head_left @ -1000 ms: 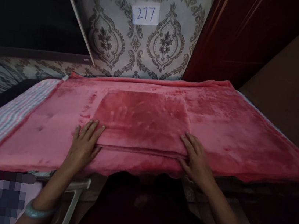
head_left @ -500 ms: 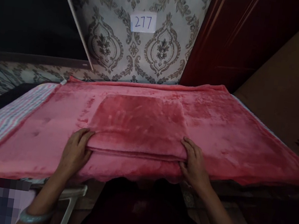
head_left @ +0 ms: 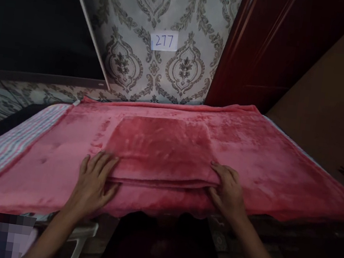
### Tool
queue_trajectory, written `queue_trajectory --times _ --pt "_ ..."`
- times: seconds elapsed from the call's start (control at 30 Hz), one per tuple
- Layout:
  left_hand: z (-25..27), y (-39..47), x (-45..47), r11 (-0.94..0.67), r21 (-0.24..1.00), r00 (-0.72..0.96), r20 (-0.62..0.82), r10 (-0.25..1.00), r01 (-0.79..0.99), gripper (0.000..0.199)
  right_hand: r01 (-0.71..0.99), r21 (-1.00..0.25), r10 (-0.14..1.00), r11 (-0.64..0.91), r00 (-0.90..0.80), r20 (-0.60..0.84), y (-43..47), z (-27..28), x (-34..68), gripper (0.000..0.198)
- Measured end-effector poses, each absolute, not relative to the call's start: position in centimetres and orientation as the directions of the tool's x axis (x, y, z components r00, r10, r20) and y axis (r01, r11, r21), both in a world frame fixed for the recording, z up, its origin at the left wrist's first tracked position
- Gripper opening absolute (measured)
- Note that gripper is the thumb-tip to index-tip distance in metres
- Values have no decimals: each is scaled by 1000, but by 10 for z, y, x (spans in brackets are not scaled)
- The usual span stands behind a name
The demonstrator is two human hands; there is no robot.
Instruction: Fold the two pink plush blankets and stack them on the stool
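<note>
Fingers [head_left: 218, 168] of the right hand [head_left: 230, 193] pinch the near right corner of a folded cloth [head_left: 160, 142] — thumb at its layered edge. The left hand [head_left: 92, 182] lies at the cloth's left end, fingers spread wide, thumb well apart. The cloth lies flat on a spread blanket [head_left: 281, 174], close to the blanket's near edge. Gentle, even tension at both ends — neither raised above the other — should leave the layers flush and unwrinkled.
</note>
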State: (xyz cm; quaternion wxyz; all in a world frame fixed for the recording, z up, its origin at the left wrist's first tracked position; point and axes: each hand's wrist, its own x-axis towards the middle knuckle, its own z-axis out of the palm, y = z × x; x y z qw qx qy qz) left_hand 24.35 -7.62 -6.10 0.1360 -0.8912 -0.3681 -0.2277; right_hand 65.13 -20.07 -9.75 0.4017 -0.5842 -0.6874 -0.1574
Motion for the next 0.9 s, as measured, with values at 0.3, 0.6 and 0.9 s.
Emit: queue_trajectory --times 0.3,0.6,0.9 --pt "-20 -108 427 -922 14 880 293 373 386 80 919 -319 655 232 95 749 -199 -83 644 59" --pt "-17 -113 499 -895 -72 895 119 430 439 37 844 -497 658 200 259 707 -202 -105 647 49" --pt "95 -35 506 -775 425 671 399 624 468 20 -218 -966 893 140 450 28 -204 -115 634 62"
